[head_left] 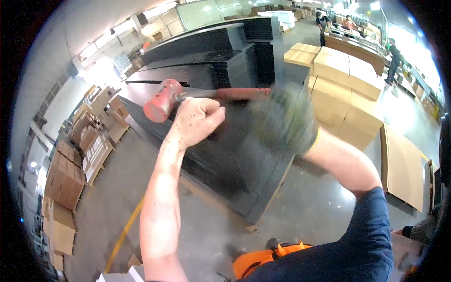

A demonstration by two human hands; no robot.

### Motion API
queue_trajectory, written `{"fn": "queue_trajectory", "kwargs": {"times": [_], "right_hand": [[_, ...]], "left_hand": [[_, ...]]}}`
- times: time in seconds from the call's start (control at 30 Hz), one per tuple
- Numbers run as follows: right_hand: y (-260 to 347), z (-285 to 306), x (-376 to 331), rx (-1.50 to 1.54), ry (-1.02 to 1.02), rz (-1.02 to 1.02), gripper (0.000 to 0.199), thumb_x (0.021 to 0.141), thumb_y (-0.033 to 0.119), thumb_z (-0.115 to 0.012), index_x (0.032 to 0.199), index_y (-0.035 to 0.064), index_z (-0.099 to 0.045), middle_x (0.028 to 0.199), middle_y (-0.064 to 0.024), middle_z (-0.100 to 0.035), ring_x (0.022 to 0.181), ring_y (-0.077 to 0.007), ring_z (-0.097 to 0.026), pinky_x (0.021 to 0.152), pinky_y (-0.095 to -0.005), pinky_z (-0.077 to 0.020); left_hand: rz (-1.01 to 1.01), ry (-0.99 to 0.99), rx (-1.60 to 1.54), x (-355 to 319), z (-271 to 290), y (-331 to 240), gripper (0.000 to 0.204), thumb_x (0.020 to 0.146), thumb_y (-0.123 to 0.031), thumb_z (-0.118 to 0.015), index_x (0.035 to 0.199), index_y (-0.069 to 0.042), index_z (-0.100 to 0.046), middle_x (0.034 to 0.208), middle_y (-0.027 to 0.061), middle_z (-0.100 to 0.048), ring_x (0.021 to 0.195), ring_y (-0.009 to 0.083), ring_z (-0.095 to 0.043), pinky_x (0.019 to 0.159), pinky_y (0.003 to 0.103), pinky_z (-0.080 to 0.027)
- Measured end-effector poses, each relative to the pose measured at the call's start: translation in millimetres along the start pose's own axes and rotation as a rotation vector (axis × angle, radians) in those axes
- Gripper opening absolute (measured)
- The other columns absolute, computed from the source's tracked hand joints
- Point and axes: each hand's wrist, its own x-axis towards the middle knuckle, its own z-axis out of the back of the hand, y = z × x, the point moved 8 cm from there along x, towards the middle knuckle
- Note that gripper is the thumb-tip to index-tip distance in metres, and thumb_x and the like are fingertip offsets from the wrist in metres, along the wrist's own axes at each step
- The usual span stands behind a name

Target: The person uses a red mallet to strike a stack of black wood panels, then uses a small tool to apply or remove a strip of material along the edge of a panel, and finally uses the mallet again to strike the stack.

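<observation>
A mallet (162,101) with a red, scuffed head and a red handle lies across the view above a stack of black boards (230,174). Around the handle's right end is my right hand (284,120), in a dark glove with a yellow cuff edge and smeared by motion. My left hand (198,120) is bare, flecked with dark specks and closed in a fist. It sits just below the mallet's neck, close to the head. Whatever the fist holds, if anything, is hidden, and I cannot tell whether it touches the mallet.
Taller stacks of black boards (197,47) stand beyond. Cardboard boxes (347,94) are piled at the right, near a leaning brown panel (404,164). More cartons (68,174) line the left, past a yellow floor line (124,235). An orange object (253,263) is near me. Several people work far off.
</observation>
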Motion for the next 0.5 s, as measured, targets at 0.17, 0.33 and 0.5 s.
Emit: {"fn": "queue_trajectory", "kwargs": {"times": [0.17, 0.33, 0.5], "right_hand": [[5.0, 3.7, 21.3, 0.04, 0.153, -0.002, 0.034, 0.094, 0.02, -0.056, 0.127, 0.0111, -0.058, 0.11, -0.0052, -0.066, 0.087, -0.0229, -0.063, 0.085, -0.0384, -0.0521], [-4.4, 22.5, 37.3, 0.171, 0.419, -0.389, 0.036, 0.09, 0.01, -0.062, 0.126, 0.0083, -0.06, 0.111, -0.0059, -0.065, 0.094, -0.0207, -0.062, 0.086, -0.0333, -0.052], [22.1, 12.8, -12.6, -0.06, 0.224, 0.013, 0.029, 0.076, 0.013, -0.071, 0.105, 0.0094, -0.069, 0.098, -0.008, -0.067, 0.086, -0.0243, -0.065, 0.072, -0.0355, -0.0543]], "left_hand": [[-0.052, -0.039, 0.011, -2.4, 0.6, -5.5, 0.031, 0.082, -0.018, -0.062, 0.061, 0.001, -0.049, 0.056, 0.0155, -0.047, 0.048, 0.0185, -0.048, 0.052, 0.037, -0.04], [-0.097, -0.059, 0.026, -1.0, 2.0, -11.7, 0.038, 0.087, -0.012, -0.062, 0.061, -0.001, -0.037, 0.057, -0.0007, -0.028, 0.056, 0.0054, -0.032, 0.049, 0.031, -0.029], [-0.097, -0.083, -0.031, -1.0, 1.6, -8.3, 0.038, 0.087, -0.014, -0.061, 0.061, -0.001, -0.036, 0.056, -0.0009, -0.028, 0.055, 0.0048, -0.033, 0.049, 0.031, -0.03]]}}
